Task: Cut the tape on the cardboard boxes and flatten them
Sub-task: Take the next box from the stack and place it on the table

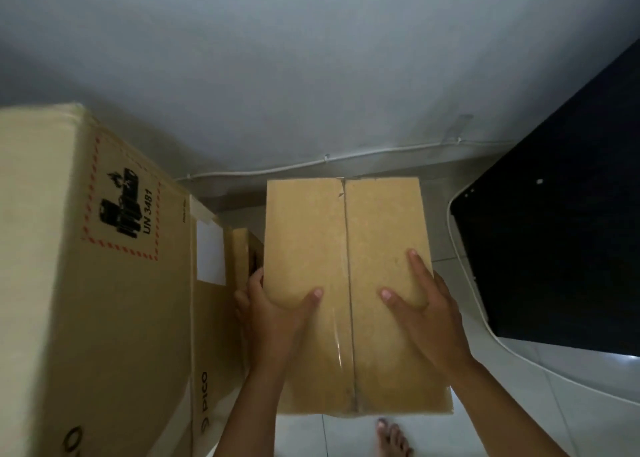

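Cardboard box (349, 283) | taped seam up | hands: left (273, 314), right (426, 311) grip opposite sides

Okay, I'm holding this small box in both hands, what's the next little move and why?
Probably set the small box down on the floor, seam up. Its clear tape looks uncut along the centre seam, the left hand and right hand are both gripping it, and no cutter is in view, so a hand has to come free first.
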A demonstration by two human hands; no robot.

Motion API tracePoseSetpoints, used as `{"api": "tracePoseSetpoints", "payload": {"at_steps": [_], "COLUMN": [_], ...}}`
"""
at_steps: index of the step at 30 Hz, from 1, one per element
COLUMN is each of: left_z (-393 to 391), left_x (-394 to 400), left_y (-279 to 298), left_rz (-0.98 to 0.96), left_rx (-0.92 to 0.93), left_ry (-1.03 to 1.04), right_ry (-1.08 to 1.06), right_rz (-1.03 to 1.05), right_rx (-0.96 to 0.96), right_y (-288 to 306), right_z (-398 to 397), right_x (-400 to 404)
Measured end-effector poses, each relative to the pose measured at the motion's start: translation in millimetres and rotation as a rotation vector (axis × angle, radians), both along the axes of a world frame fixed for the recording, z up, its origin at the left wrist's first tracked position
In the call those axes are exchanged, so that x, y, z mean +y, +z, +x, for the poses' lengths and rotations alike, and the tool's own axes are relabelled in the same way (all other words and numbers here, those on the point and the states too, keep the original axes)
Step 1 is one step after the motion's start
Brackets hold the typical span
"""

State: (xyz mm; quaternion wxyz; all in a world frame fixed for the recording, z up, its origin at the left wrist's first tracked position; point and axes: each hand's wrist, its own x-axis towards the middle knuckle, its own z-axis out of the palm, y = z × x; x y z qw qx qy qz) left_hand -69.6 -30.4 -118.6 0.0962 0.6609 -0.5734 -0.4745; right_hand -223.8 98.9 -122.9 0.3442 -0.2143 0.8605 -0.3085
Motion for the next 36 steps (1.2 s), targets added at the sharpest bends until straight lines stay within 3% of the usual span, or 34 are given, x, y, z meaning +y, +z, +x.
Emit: {"api": "tracePoseSetpoints", "payload": {"at_steps": [6,12,17,23,36], "left_z": [-5,-2,28,101,323], "left_x": [8,10,9,-2,-66], "left_y": [135,303,415,496,557], "left_rz": [-0.043,-0.346,-0.535,-0.663,-0.791], "left_rx": [0.134,0.19,0.148,0.084,0.057], "left_ry": [-0.06,-0.063,-0.056,0.02,0.037], "right_ry": [-0.007,0.077,0.159,0.214,0.223], "right_rz": [-0.111,-0.242,-0.33,-0.461,-0.574], "right_rx": [0.111,0.261,0.37,0.39,0.37], "right_y": [142,324,433,495,550], "right_z": [-7,-13,11,80,297], "right_x": [9,6,-10,-35,-106]}}
